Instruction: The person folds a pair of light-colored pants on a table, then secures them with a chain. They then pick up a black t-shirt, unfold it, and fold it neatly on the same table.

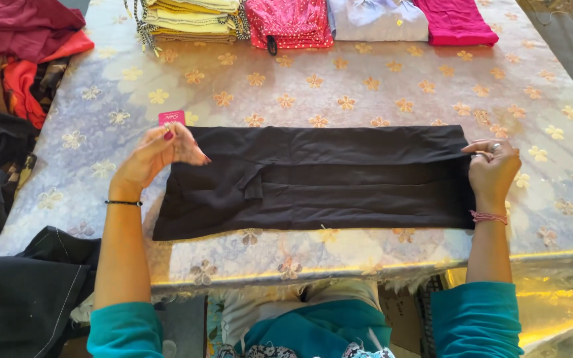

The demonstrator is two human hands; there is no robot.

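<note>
A black garment lies folded into a long flat band across the table, which has a floral cover. My left hand pinches the garment's upper left corner, beside a small pink tag. My right hand grips the garment's right end, fingers closed on the edge. Both sleeves are teal.
Folded clothes line the far edge: a yellow stack, a pink dotted piece, a pale blue one and a magenta one. Loose red and maroon clothes and dark fabric pile at the left.
</note>
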